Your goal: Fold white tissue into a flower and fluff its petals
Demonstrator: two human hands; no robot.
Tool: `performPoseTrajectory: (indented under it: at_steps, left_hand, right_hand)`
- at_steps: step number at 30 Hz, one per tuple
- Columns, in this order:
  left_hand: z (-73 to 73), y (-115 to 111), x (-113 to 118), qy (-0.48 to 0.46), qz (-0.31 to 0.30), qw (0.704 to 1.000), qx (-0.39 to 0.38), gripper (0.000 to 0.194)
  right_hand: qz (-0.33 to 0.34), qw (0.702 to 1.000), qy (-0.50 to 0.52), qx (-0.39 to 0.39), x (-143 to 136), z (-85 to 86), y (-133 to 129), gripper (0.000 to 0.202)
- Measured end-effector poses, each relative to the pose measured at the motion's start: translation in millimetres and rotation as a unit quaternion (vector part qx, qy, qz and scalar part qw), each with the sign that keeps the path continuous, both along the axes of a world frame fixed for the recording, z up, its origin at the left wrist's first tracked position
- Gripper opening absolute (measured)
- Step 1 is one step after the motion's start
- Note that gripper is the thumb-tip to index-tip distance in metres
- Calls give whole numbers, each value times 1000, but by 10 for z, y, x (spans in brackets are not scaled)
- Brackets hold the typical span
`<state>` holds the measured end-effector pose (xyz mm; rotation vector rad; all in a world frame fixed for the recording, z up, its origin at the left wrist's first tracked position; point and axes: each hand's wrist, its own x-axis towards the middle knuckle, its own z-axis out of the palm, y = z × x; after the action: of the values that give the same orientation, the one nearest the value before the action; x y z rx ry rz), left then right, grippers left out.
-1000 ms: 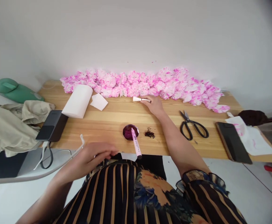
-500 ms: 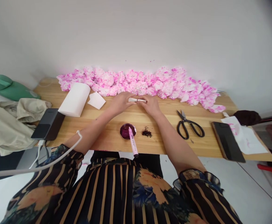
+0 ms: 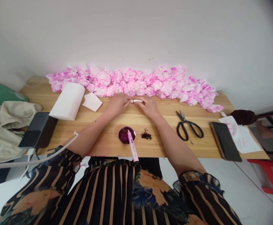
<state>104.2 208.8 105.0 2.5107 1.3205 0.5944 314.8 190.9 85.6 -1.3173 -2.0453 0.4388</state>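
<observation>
Between both hands, near the middle of the table, is a narrow folded white paper strip (image 3: pixel 138 101) with a dark tie round it. My left hand (image 3: pixel 118 104) pinches its left end, and my right hand (image 3: pixel 149 107) pinches the right part. Behind them lies a long row of pink and white paper flowers (image 3: pixel 131 82). Nearer my body, a pink marker (image 3: pixel 133 147) leans on a small round dish (image 3: pixel 123 135) with dark purple in it. A little heap of dark ties (image 3: pixel 146 135) lies to the right of the dish.
Black-handled scissors (image 3: pixel 189 125) lie right of my right forearm, with a phone (image 3: pixel 225 140) and stained paper (image 3: pixel 243 137) beyond. On the left are a white paper stack (image 3: pixel 68 100), loose white sheets (image 3: pixel 92 102), a dark box (image 3: pixel 38 129) with cables and beige cloth (image 3: pixel 7 125).
The view has shifted slightly. The strip sits at a flatter angle, and less of its left end shows beyond my left fingers. Both hands still hold it.
</observation>
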Motion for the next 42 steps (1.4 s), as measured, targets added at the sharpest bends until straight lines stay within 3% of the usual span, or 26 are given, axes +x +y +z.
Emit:
performPoseTrajectory:
  at_steps: [4,9,12,15,20,23,25,30,36,42]
  left_hand:
    - [57,19,79,-12,16,1000,0,30]
    - [275,212,454,-173,36,984,-16,31]
    - [425,374,670,-275,31,961,0,29]
    - [480,497,673,-316,15,949,13,28]
    - [295,533,263,-280,-15,958,57,43]
    - [138,490,42,-219,-44,972,76,51]
    - [65,466,-32,-187,-24,977,99,54]
    - [-20,439,-85,-121,2,979,166,45]
    - [-122,346,-38,-50,-1,991,124,33]
    - [-97,226,82,-36,42,993,103,25]
  right_hand:
    - [-19,999,27,34,5,-70,61,22]
    - [-53,993,45,90,39,-170,161,25]
    - [-74,989,48,116,74,-116,198,32]
    - [-88,985,50,139,115,21,216,38]
    - [-73,985,37,152,151,194,254,39]
    - [-45,986,30,159,115,204,312,39]
    - [-23,987,23,159,64,188,356,39]
    - [-3,988,-10,156,-62,93,396,33]
    - [0,989,-19,144,-53,-84,355,32]
    - [-34,985,-76,151,-58,-66,358,36]
